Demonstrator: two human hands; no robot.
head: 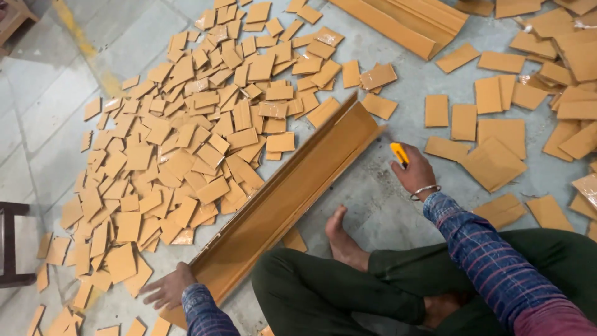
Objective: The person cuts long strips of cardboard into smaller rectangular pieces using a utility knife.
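A long folded strip of brown cardboard (292,196), bent into an angle, lies slanting across the floor in front of my crossed legs. My left hand (166,290) rests flat on the floor at its near end, fingers spread, touching its edge. My right hand (415,173) is closed around a yellow utility knife (399,153), just to the right of the strip's far end. A metal bangle sits on that wrist.
Several small cut cardboard squares (186,143) cover the floor to the left. Larger cardboard pieces (497,137) lie scattered at the right. Another long folded strip (404,22) lies at the top. A dark stool frame (9,242) stands at the left edge.
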